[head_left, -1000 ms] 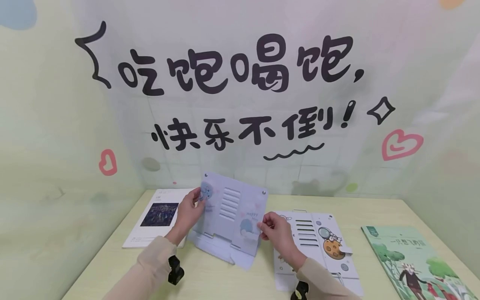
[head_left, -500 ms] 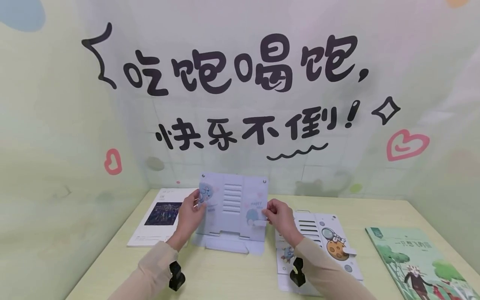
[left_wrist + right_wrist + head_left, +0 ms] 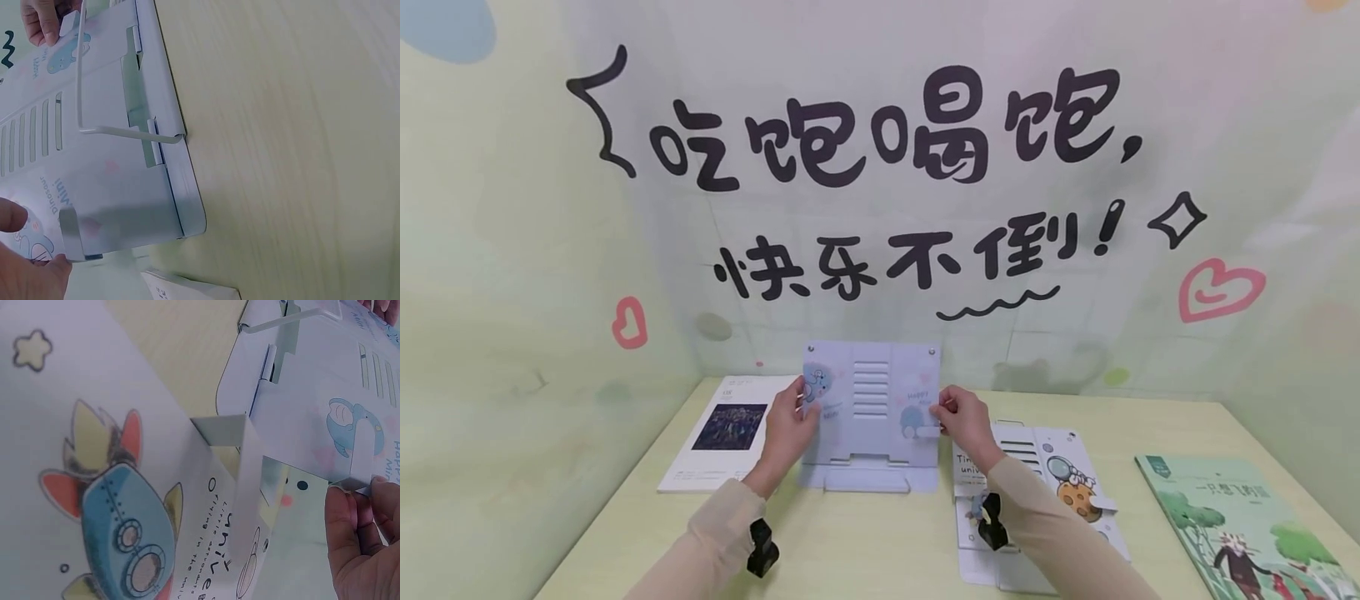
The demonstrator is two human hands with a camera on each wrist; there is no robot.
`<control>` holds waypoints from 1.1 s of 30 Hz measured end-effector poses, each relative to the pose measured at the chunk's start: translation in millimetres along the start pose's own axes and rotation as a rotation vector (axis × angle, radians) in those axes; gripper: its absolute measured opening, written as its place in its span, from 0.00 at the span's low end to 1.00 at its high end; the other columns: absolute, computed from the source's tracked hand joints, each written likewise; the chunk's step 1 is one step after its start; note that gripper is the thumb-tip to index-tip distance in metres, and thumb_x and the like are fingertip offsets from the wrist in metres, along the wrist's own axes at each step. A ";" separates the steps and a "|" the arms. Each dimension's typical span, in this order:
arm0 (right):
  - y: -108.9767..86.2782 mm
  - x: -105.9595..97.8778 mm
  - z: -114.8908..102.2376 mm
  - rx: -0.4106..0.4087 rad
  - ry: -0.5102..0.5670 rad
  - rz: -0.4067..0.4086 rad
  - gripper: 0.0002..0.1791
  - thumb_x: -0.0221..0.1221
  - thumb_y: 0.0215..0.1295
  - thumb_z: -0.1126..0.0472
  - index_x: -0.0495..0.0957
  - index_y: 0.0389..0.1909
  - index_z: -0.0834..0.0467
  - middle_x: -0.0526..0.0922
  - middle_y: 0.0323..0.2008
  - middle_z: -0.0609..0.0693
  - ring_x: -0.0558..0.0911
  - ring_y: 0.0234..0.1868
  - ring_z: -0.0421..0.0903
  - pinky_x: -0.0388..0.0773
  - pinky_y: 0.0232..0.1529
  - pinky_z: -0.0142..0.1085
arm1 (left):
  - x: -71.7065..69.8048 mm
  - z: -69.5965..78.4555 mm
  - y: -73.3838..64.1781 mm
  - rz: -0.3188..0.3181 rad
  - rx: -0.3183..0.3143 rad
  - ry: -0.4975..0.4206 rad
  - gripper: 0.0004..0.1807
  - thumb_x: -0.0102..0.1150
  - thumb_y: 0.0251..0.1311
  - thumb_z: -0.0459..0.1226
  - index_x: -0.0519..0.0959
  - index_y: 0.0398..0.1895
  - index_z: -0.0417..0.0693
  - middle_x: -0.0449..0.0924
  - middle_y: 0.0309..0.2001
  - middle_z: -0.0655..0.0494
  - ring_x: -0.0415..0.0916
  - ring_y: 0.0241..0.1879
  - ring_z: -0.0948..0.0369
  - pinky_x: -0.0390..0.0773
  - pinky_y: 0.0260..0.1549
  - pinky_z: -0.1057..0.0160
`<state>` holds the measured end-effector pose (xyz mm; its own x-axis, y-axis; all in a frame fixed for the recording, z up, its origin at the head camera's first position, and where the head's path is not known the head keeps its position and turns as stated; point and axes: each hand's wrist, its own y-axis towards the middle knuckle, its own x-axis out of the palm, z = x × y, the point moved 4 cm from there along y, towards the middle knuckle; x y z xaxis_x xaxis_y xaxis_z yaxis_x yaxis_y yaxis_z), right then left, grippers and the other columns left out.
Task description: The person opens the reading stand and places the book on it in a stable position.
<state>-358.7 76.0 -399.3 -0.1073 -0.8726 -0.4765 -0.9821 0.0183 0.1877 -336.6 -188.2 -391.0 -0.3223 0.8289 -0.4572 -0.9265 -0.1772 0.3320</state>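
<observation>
Between my two hands a pale book stand (image 3: 871,433) with blue dinosaur prints stands propped up on the table, its slotted panel facing me. My left hand (image 3: 790,429) grips the panel's left edge, thumb in front. At the right edge, my right hand (image 3: 968,421) pinches the panel beside a small page clip (image 3: 362,453). A bent wire ledge (image 3: 79,81) sticks out in front of the panel in the left wrist view. The stand's base plate (image 3: 184,200) lies flat on the tabletop.
Flat to the right lies a second book stand (image 3: 1067,446) with astronaut prints, partly under my right forearm. A green picture book (image 3: 1217,500) is farther right. Behind my left hand is a white book (image 3: 715,467) with a dark picture. A printed wall backdrop (image 3: 865,208) rises behind the table.
The dinosaur book stand has turned from tilted to level and square to me, shifting slightly back. Both hands have kept hold of its side edges.
</observation>
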 end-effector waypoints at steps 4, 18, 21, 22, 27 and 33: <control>3.5 0.6 0.0 0.021 -0.006 0.000 0.04 0.59 0.61 0.69 0.73 0.30 0.62 0.76 0.23 0.52 0.79 0.24 0.47 0.82 0.28 0.37 | 2.2 -0.1 1.7 -0.006 -0.007 0.019 0.30 0.49 0.61 0.28 0.58 0.66 0.28 0.64 0.59 0.32 0.68 0.57 0.40 0.71 0.57 0.48; 10.2 1.3 1.7 0.044 0.004 0.006 0.03 0.59 0.62 0.68 0.74 0.31 0.62 0.76 0.24 0.52 0.81 0.27 0.51 0.83 0.31 0.39 | 5.3 -1.7 5.3 -0.006 -0.001 0.025 0.31 0.50 0.61 0.29 0.57 0.67 0.28 0.64 0.59 0.31 0.68 0.56 0.40 0.71 0.56 0.48; 10.8 1.5 2.5 0.045 0.006 0.004 0.03 0.59 0.62 0.68 0.74 0.32 0.62 0.77 0.25 0.53 0.81 0.27 0.51 0.83 0.30 0.38 | 5.4 -1.4 5.6 -0.006 0.003 0.029 0.31 0.50 0.61 0.29 0.57 0.66 0.28 0.64 0.59 0.31 0.68 0.56 0.40 0.72 0.56 0.48; 11.1 1.7 2.7 0.046 0.007 0.003 0.03 0.59 0.62 0.68 0.74 0.32 0.62 0.77 0.25 0.53 0.81 0.27 0.50 0.83 0.31 0.38 | 5.4 -1.4 5.8 -0.004 0.004 0.032 0.31 0.50 0.61 0.29 0.57 0.66 0.28 0.64 0.59 0.31 0.68 0.56 0.40 0.72 0.56 0.48; 11.8 1.5 1.7 0.043 0.000 -0.001 0.02 0.58 0.62 0.68 0.74 0.33 0.63 0.77 0.26 0.54 0.80 0.27 0.49 0.82 0.31 0.39 | 6.4 -1.3 7.1 -0.004 -0.007 0.048 0.31 0.50 0.61 0.30 0.56 0.67 0.29 0.64 0.60 0.32 0.68 0.57 0.40 0.71 0.56 0.48; 13.3 -0.1 1.9 0.045 -0.016 0.008 0.02 0.58 0.62 0.68 0.75 0.33 0.63 0.77 0.26 0.53 0.79 0.26 0.48 0.81 0.28 0.33 | 7.4 -1.0 9.4 -0.006 0.003 0.050 0.31 0.50 0.61 0.30 0.57 0.67 0.29 0.64 0.59 0.31 0.68 0.57 0.40 0.71 0.56 0.47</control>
<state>-372.1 77.2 -398.4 -0.1175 -0.8644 -0.4889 -0.9871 0.0476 0.1531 -347.9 -184.2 -392.2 -0.3257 0.8027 -0.4996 -0.9280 -0.1703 0.3313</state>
